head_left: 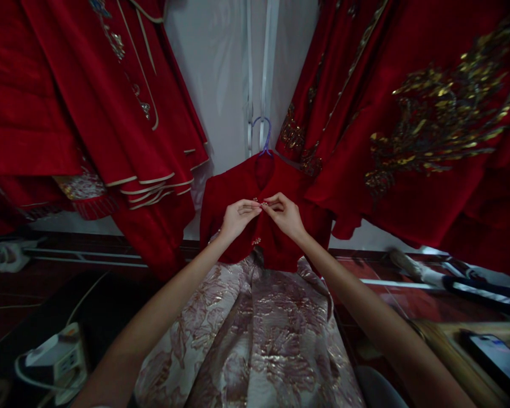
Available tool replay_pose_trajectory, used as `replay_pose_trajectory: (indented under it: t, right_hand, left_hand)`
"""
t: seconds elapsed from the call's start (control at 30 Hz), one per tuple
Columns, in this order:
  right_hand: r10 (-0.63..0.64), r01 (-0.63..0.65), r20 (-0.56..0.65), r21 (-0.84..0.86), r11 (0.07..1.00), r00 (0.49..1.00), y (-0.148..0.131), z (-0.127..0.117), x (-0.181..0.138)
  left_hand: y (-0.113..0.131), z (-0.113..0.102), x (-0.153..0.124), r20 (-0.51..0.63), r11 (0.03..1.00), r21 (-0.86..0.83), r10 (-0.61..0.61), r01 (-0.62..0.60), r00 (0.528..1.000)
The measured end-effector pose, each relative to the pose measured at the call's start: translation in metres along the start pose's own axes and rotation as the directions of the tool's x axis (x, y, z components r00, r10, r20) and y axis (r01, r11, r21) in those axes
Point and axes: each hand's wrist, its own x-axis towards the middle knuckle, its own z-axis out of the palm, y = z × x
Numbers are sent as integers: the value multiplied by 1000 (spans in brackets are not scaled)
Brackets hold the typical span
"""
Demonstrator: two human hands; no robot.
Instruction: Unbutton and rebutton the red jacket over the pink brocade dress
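Here, both hands meet straight ahead, fingertips almost touching. The left hand (237, 218) and right hand (285, 215) each pinch finger and thumb on a small beaded clasp (259, 202), one from either side, apparently to bring its two halves together at the front seam of a red jacket (221, 195). The jacket hangs from a hanger (261, 133) just above the hands, so its front faces the person. Directly below the hands spreads a pale brocade skirt (259, 340). Red embroidered robes (408, 113) hang to both sides. A power strip (62, 357) lies well down-left.
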Motion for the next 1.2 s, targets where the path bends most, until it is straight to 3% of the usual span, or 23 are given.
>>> replay_pose_trajectory:
  t: [0.2,0.37,0.5,0.63,0.9,1.2]
  right_hand:
    - [12,-12,25,7,1000,1000,8,4,0]
    - [56,-56,-8,-9,998,998,15,4,-1]
    - [70,-71,-7,-17,997,997,16,2,-1]
    - [50,-50,-3,-30,998,999,15,1,0]
    - [-28,24,-64,-71,997,998,11,7,-2]
    - [52,-52,-26,2,999,998,10,-4,-3]
  left_hand:
    - [-6,3,3,21,999,23,27,-28,999]
    - [-10,5,2,-92,998,-56,-42,37,995]
    - [-8,5,2,-29,984,-106,-150,146,988]
    - [-2,4,3,18,982,-87,-168,169,986]
    - [1,3,6,-17,991,-49,-125,124,992]
    - [-9,11,10,-99,998,46,-35,40,994]
